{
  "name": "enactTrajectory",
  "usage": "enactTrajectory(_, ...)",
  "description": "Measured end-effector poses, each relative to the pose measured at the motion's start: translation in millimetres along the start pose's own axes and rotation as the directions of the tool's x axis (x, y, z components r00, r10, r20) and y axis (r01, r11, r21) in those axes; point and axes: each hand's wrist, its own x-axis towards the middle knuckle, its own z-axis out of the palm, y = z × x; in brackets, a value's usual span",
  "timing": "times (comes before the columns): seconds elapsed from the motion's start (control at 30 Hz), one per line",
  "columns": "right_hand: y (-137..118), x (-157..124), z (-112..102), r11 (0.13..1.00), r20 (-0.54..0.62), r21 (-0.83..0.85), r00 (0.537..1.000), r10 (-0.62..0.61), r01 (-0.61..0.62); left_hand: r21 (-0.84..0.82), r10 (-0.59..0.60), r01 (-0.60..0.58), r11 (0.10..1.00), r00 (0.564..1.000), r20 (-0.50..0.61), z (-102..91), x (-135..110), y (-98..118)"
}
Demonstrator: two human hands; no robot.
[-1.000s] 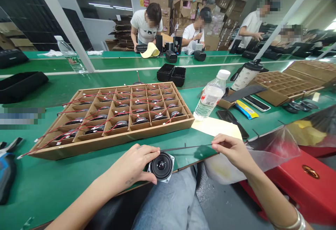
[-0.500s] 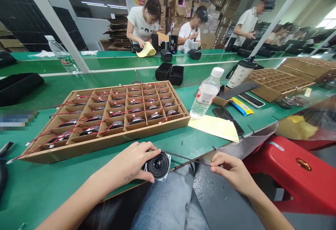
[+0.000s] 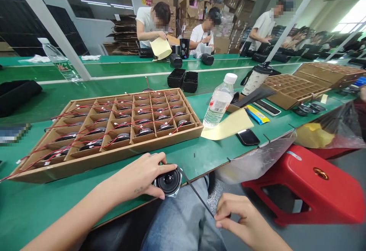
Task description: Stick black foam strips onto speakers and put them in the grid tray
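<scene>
- Speaker [image 3: 169, 183]: round black cone, glossy domed centre, silvery frame showing at the edge; cone facing up, at the table's [image 3: 183, 155] front edge, gripped between the left hand's [image 3: 150, 175] thumb and fingers.
- Strip [image 3: 197, 192]: black, narrow, thin; drawn straight, slanting from the speaker's upper rim down to the right hand's [image 3: 237, 217] pinched fingertips.

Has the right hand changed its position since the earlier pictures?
Yes, the right hand moved lower in the view, away from the table.
</scene>
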Motion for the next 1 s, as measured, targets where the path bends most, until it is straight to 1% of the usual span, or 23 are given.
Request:
enactTrajectory(0.2, -10.5, 7.2, 17.6, 0.996, 0.084, 0.034, 0.993, -0.086, 0.084, 0.095, 0.014, -0.015, 0.995, 1.0, 0.015, -8.1, 1.2, 4.9)
enactTrajectory(0.3, -14.0, 11.2, 20.2, 0.998, 0.136, 0.011, 0.988, -0.068, 0.067, 0.135, 0.01, -0.011, 0.991, 1.0, 0.009, -8.8, -0.3, 9.0)
enactTrajectory(0.37, -15.6, 14.4, 16.8, 0.998, 0.161, -0.005, 0.986, -0.054, 0.056, 0.169, -0.021, 0.019, 0.985, 1.0, 0.011, -7.5, -1.4, 16.8)
enactTrajectory(0.43, -15.7, 20.4, 8.7, 0.998, 0.159, -0.01, 0.985, -0.061, 0.064, 0.201, -0.094, 0.088, 0.976, 0.995, 0.022, -4.9, -1.2, 29.9)
enactTrajectory(0.5, -13.8, 30.9, -3.3, 0.997, 0.118, -0.023, 0.991, -0.07, 0.073, 0.23, -0.224, 0.213, 0.95, 0.974, 0.023, -2.2, 1.2, 45.9)
enactTrajectory(0.53, -12.1, 37.9, -10.1, 0.996, 0.085, -0.04, 0.994, -0.074, 0.078, 0.237, -0.298, 0.286, 0.928, 0.954, 0.014, -1.2, 3.1, 53.1)
enactTrajectory(0.6, -7.6, 54.5, -23.2, 0.994, 0.013, -0.082, 0.997, -0.078, 0.079, 0.212, -0.438, 0.43, 0.878, 0.899, -0.007, -0.8, 6.8, 61.5)
enactTrajectory(0.63, -5.3, 63.3, -28.9, 0.993, -0.024, -0.096, 0.997, -0.076, 0.074, 0.17, -0.488, 0.481, 0.86, 0.873, 0.001, -1.5, 7.8, 61.2)
enactTrajectory(0.67, -3.1, 71.9, -33.8, 0.993, -0.057, -0.103, 0.996, -0.071, 0.065, 0.102, -0.511, 0.506, 0.857, 0.859, 0.026, -2.6, 7.8, 57.7)
enactTrajectory(0.7, -1.2, 79.8, -37.7, 0.994, -0.082, -0.1, 0.995, -0.062, 0.053, 0.006, -0.496, 0.497, 0.868, 0.866, 0.062, -4.0, 6.6, 51.0)
enactTrajectory(0.73, 0.3, 86.7, -40.6, 0.995, -0.1, -0.09, 0.994, -0.05, 0.041, -0.112, -0.45, 0.458, 0.882, 0.888, 0.097, -5.4, 4.4, 41.9)
enactTrajectory(0.77, 1.5, 92.4, -42.7, 0.997, -0.109, -0.076, 0.993, -0.038, 0.029, -0.244, -0.368, 0.383, 0.891, 0.924, 0.105, -6.5, 1.3, 31.3)
enactTrajectory(0.8, 2.5, 96.8, -44.1, 0.998, -0.111, -0.063, 0.993, -0.028, 0.021, -0.367, -0.269, 0.28, 0.887, 0.96, 0.084, -7.2, -2.1, 20.3)
enactTrajectory(0.83, 3.3, 99.8, -45.0, 0.999, -0.109, -0.051, 0.994, -0.018, 0.012, -0.455, -0.182, 0.182, 0.872, 0.982, 0.044, -7.3, -5.3, 10.0)
enactTrajectory(0.87, 4.1, 101.6, -45.5, 0.999, -0.104, -0.041, 0.995, -0.008, 0.004, -0.509, -0.113, 0.1, 0.855, 0.994, 0.005, -6.7, -7.9, 1.1)
enactTrajectory(0.9, 4.9, 102.4, -45.8, 0.999, -0.101, -0.032, 0.995, 0.001, -0.005, -0.538, -0.07, 0.047, 0.842, 0.997, -0.023, -5.5, -9.6, -5.8)
enactTrajectory(0.93, 5.7, 102.6, -46.1, 1.0, -0.097, -0.025, 0.995, 0.008, -0.011, -0.546, -0.048, 0.018, 0.837, 0.998, -0.04, -3.8, -10.2, -10.5)
enactTrajectory(1.0, 7.3, 101.7, -46.6, 1.0, -0.099, -0.01, 0.995, 0.018, -0.019, -0.534, -0.038, -0.001, 0.845, 0.997, -0.061, 0.7, -8.8, -14.0)
